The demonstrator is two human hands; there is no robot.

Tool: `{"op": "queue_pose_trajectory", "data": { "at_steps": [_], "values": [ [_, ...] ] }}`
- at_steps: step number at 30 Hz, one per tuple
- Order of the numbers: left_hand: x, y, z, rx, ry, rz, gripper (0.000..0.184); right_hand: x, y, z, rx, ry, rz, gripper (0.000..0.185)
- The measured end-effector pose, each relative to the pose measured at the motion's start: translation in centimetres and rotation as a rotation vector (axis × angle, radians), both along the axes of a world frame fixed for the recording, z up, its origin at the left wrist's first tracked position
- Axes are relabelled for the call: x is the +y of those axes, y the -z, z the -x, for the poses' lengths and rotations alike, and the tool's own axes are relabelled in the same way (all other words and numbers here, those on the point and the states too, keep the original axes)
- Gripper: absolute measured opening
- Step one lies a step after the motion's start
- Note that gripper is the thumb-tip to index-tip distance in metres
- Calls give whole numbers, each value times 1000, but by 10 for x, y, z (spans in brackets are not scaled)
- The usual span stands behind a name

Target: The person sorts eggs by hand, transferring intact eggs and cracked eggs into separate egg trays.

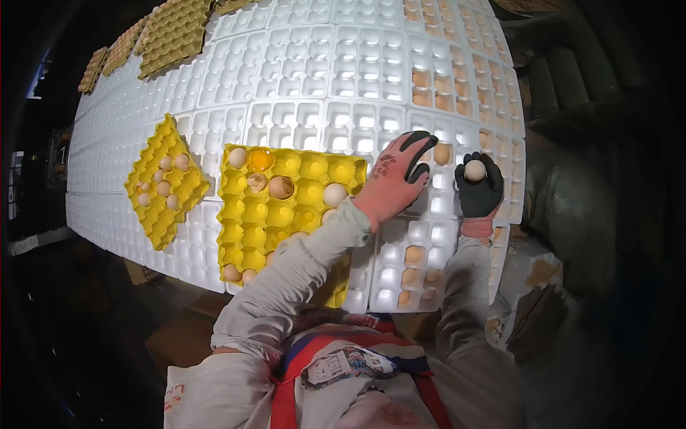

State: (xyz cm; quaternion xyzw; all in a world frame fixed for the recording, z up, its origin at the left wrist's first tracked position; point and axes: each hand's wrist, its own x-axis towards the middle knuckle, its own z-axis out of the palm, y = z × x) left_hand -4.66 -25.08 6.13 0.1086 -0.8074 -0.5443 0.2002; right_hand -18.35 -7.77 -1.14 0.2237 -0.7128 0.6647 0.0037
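Note:
My left hand (400, 177), in a pink glove with black fingertips, reaches over the white foam egg trays (357, 118). Its thumb and fingers are apart, just left of a brown egg (441, 154) sitting in a cup. My right hand (482, 187) is turned palm up, its black-coated fingers curled around a pale egg (474, 170). Under my left forearm lies a yellow egg tray (246, 214) with several whole eggs, an exposed yolk (261, 159) and what look like broken shells (281, 187). My forearm hides part of that tray.
A smaller-looking yellow tray (153, 214) with several eggs lies tilted at left. Brownish trays (171, 39) stand at the far left edge. Eggs fill many cups of the white trays on the right (443, 86). A dark padded object (572, 79) stands beyond the right edge.

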Motion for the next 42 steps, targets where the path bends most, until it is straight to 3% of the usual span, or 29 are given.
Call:
{"op": "queue_pose_trajectory", "data": {
  "at_steps": [3, 4, 5, 7, 10, 11, 14, 15, 18, 21, 22, 25, 31, 32, 35, 37, 39, 42],
  "values": [
    [-39, -23, -83, 46, -177, -237, 46, 13, -19, 22, -637, -115, 36, 22],
    [-47, -32, -109, 122, -285, -374, 44, 7, -15, 27, -534, -113, -147, 26],
    [-63, -31, -138, 45, -400, -232, 42, -1, -16, 28, -247, -129, -432, 31],
    [-81, -29, -190, 17, -592, -316, 40, -22, -34, 16, 197, -114, -1011, 50],
    [-92, -19, -255, -37, -794, -321, 38, -40, -33, 14, 276, -217, -1328, 63],
    [-90, -14, -272, -30, -830, -352, 38, -41, -20, 22, 336, -222, -1384, 58],
    [-78, -11, -295, -53, -885, -370, 37, -43, -16, 38, 471, -312, -1427, 47],
    [-73, -9, -297, -55, -893, -376, 37, -45, -23, 43, 399, -337, -1391, 37],
    [-64, -6, -302, -62, -890, -358, 39, -36, -28, 61, 370, -326, -1328, 31],
    [-61, -5, -299, -79, -880, -341, 40, -29, -21, 62, 473, -169, -1075, 30],
    [-61, -4, -297, -96, -863, -295, 40, -26, -19, 62, 520, -119, -1005, 30],
    [-64, -4, -293, -130, -797, -155, 40, -38, -26, 47, 325, -194, -1277, 30],
    [-40, -29, -243, -119, -678, 111, 40, -53, -5, 42, 458, -226, -1482, 32],
    [-27, -34, -224, -131, -617, 187, 42, -55, -1, 44, 452, -239, -1484, 33],
    [14, -53, -138, -68, -125, 196, 45, -62, -2, 52, 393, -270, -1535, 40],
    [47, -26, -80, -149, 136, 278, 57, -65, -14, 53, 291, -272, -1550, 42],
    [80, 18, -37, -319, 241, 550, 62, -65, -32, 54, 139, -277, -1545, 44],
    [100, 60, -8, -550, 373, 659, 61, -72, -29, 57, 255, -384, -1653, 37]
  ]
}}
